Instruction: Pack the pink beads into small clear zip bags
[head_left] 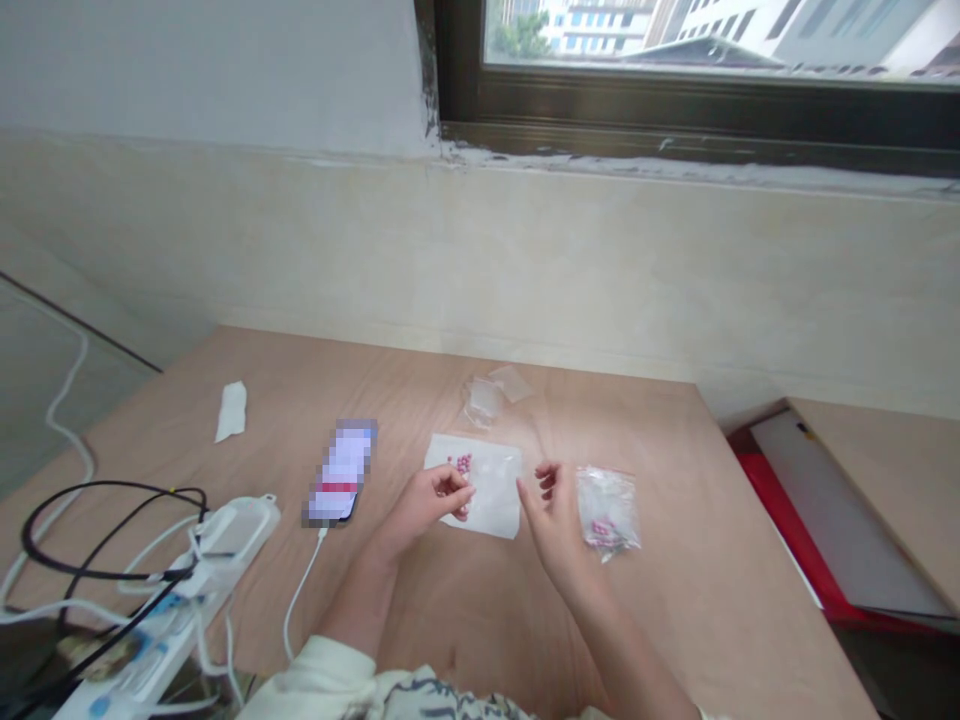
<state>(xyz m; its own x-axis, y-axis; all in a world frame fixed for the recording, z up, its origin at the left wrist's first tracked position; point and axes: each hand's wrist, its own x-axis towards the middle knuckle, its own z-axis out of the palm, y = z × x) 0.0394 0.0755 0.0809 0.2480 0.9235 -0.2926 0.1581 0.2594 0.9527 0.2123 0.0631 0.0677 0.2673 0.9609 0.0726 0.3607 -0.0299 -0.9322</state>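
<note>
A white sheet of paper [491,485] lies on the table with several small pink beads [463,464] on its left part. Over the paper's left edge is my left hand [435,500], its thumb and fingertips pinched together. What sits in that pinch, if anything, is too small to make out. My right hand [555,510] hovers at the paper's right edge, fingers loosely curled and thumb apart, with nothing visible in it. Just right of it rests a clear plastic bag [609,508] with pink pieces inside.
Small clear bags [484,400] lie behind the paper. To the left are a phone [345,470] on a white cable, a paper scrap [232,411], and a white power strip [217,550] with tangled cords. Wall and window stand behind; a red-edged cabinet [795,540] is at right.
</note>
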